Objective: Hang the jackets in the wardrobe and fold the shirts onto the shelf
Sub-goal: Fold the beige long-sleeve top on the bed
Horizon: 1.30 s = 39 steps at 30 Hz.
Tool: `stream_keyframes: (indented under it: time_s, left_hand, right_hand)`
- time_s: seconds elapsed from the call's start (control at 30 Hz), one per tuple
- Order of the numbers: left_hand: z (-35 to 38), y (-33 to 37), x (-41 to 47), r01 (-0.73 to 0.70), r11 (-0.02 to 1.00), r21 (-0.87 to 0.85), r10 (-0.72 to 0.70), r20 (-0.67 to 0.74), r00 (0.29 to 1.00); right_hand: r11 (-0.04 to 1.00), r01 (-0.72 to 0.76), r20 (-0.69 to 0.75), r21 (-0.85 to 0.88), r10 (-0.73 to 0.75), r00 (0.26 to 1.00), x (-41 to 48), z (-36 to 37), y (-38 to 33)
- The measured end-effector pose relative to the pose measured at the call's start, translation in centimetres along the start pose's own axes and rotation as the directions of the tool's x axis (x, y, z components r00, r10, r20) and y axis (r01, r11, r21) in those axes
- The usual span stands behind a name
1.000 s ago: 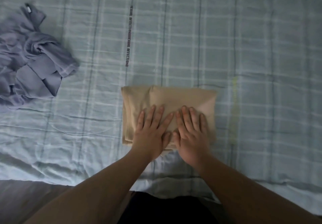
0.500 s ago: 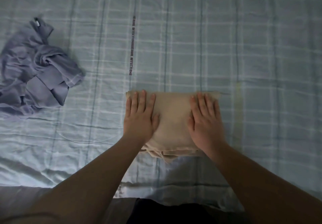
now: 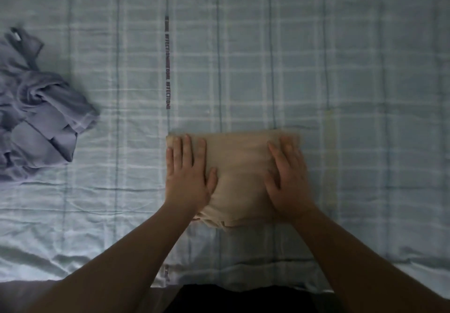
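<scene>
The left hand [image 3: 187, 173] and the right hand [image 3: 287, 178] are laid flat, fingers straight and grasping nothing, on the two side edges of a folded beige shirt [image 3: 239, 166]. The shirt is pressed onto the checked bed sheet [image 3: 267, 69], near the bed's front edge. The step in hand is judged to be the smoothing of a finished fold. Next, the bundle would need to be lifted from beneath, kept level, and carried to the shelf, which is not shown. A crumpled grey-blue garment [image 3: 41, 117] lies well apart at the left, not yet folded.

The picture is dim and bluish. The bed [image 3: 341, 69] looks soft and a bit blurry, with darker shade at the bottom.
</scene>
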State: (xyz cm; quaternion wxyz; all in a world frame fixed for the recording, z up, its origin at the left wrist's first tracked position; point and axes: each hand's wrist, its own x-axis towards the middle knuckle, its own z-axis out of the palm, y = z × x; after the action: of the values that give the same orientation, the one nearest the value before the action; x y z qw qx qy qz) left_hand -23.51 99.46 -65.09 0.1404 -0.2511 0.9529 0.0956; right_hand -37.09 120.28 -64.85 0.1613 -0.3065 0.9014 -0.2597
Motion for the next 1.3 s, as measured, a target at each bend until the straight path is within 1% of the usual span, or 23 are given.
stream_keyframes:
  time_s: [0.07,0.13,0.17,0.2,0.23,0.27,0.33,0.37,0.43,0.47,0.53,0.6,0.63,0.73,0.8,0.87,0.97,1.03,1.1,1.2,1.3]
  left_hand:
    - [-1.4,1.8,0.8,-0.08,0.994,-0.074,0.073,-0.091,0.993]
    - [-2.6,4.3,2.5,-0.26,0.948,-0.181,0.23,-0.174,0.958]
    - [-3.3,5.6,3.6,-0.354,0.909,-0.219,0.318,-0.183,0.93]
    - [-3.9,6.9,4.8,-0.423,0.87,-0.256,0.393,-0.161,0.905]
    - [-4.6,8.4,6.1,-0.454,0.842,-0.29,0.442,-0.113,0.89]
    - [-5.1,9.8,7.3,-0.44,0.838,-0.322,0.453,-0.039,0.891]
    - [-5.9,12.6,9.5,-0.336,0.869,-0.364,0.405,0.132,0.905]
    - [-6.2,13.8,10.5,-0.285,0.883,-0.374,0.379,0.206,0.902]
    - [-6.5,15.4,12.1,-0.223,0.918,-0.328,0.327,0.308,0.893]
    - [-6.6,15.8,12.6,-0.211,0.935,-0.286,0.305,0.342,0.889]
    - [-6.6,16.2,13.1,-0.201,0.95,-0.241,0.281,0.37,0.886]
    - [-6.4,16.4,13.0,-0.178,0.95,-0.257,0.265,0.359,0.895]
    - [-6.4,16.5,12.9,-0.154,0.949,-0.276,0.25,0.358,0.9]
    - [-6.3,16.6,12.9,-0.086,0.948,-0.308,0.207,0.383,0.9]
    - [-6.6,16.6,12.7,-0.088,0.942,-0.323,0.213,0.378,0.901]
    - [-6.7,16.1,12.6,-0.072,0.909,-0.41,0.229,0.349,0.909]
    - [-7.5,14.6,11.9,-0.043,0.806,-0.59,0.264,0.293,0.919]
    - [-8.7,13.3,11.1,-0.038,0.715,-0.699,0.283,0.239,0.929]
    - [-10.2,11.1,10.0,-0.036,0.62,-0.784,0.301,0.196,0.933]
    - [-13.3,7.2,8.4,0.061,0.483,-0.873,0.312,0.237,0.92]
    - [-16.4,2.9,7.0,0.197,0.38,-0.904,0.242,0.302,0.922]
  right_hand:
    - [0.981,-0.094,-0.087,0.172,0.11,0.99,-1.1,-1.5,-0.1]
    - [0.926,-0.271,-0.105,0.264,0.307,0.946,-2.9,-1.8,0.4]
    - [0.873,-0.379,-0.083,0.307,0.421,0.903,-3.7,-1.9,0.5]
    - [0.812,-0.475,-0.038,0.34,0.516,0.856,-4.3,-2.0,0.7]
    - [0.757,-0.555,0.022,0.344,0.585,0.811,-4.8,-2.3,0.7]
    - [0.717,-0.617,0.082,0.324,0.629,0.773,-5.2,-2.6,0.8]
    - [0.658,-0.703,0.181,0.271,0.682,0.709,-5.7,-3.1,0.7]
    - [0.616,-0.737,0.219,0.277,0.706,0.673,-5.8,-3.4,0.5]
    - [0.561,-0.774,0.265,0.293,0.73,0.63,-5.9,-3.6,0.6]
    - [0.555,-0.783,0.289,0.281,0.729,0.62,-5.8,-3.6,0.7]
    - [0.582,-0.778,0.332,0.237,0.704,0.628,-5.7,-3.6,0.9]
    - [0.637,-0.742,0.305,0.207,0.679,0.668,-5.7,-3.5,1.0]
    - [0.633,-0.742,0.289,0.221,0.684,0.67,-5.6,-3.4,1.0]
    - [0.55,-0.779,0.327,0.302,0.707,0.627,-5.2,-3.4,1.0]
    - [0.575,-0.772,0.34,0.273,0.692,0.636,-5.1,-3.3,1.1]
    - [0.577,-0.769,0.324,0.276,0.698,0.639,-5.3,-3.3,0.7]
    - [0.58,-0.737,0.272,0.347,0.689,0.671,-5.8,-3.2,-0.6]
    - [0.604,-0.673,0.205,0.428,0.66,0.723,-6.4,-3.3,-2.1]
    - [0.641,-0.589,0.107,0.492,0.627,0.772,-7.1,-3.8,-4.4]
    - [0.674,-0.498,0.039,0.545,0.573,0.818,-7.3,-4.5,-9.0]
    - [0.785,-0.389,-0.044,0.481,0.465,0.884,-7.1,-4.0,-14.0]
